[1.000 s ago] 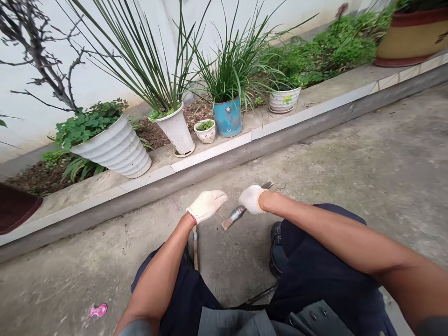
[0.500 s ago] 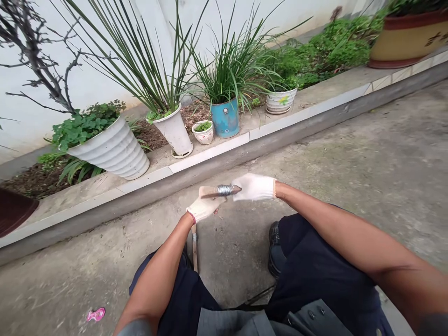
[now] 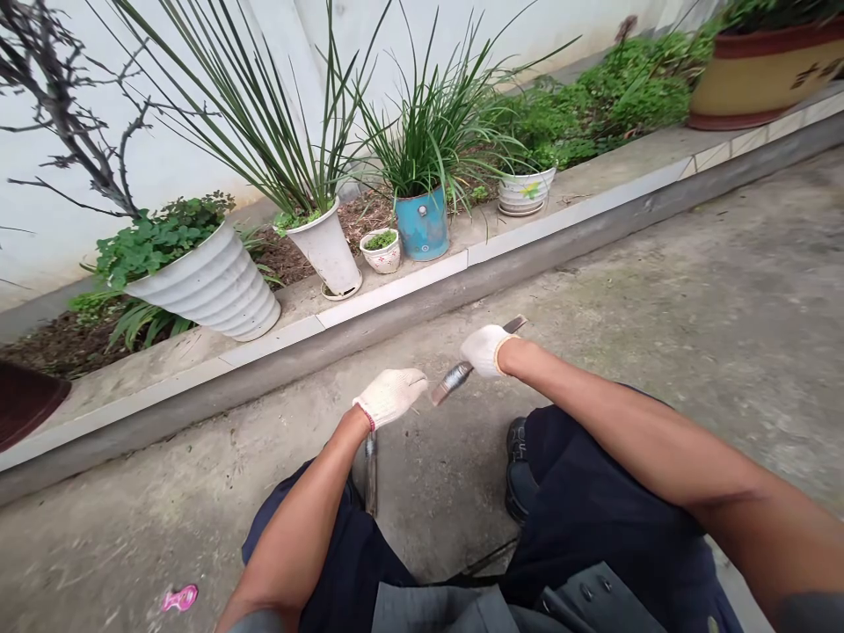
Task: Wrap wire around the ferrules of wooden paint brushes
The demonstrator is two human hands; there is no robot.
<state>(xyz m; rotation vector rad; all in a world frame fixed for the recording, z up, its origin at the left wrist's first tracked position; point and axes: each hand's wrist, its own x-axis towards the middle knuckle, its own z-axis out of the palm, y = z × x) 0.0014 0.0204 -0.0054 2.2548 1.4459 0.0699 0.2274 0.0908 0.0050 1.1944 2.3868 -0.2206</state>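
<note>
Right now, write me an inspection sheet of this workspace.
Surface: stained concrete ground.
Job's things: stick wound with silvery wire, in the gloved right hand; second stick below the gloved left hand.
Clutter: pink object on the ground.
Hands: right grips the stick; left has fingertips together, any hold unclear.
Cables: none certain; dark strip near the bottom edge, unclear.
Surroundings: potted plants along a low ledge; white wall behind.

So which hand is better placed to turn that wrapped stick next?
Probably the right hand: it grips the wrapped stick, with an end showing either side. The left hand is near one end, not around it.
</note>
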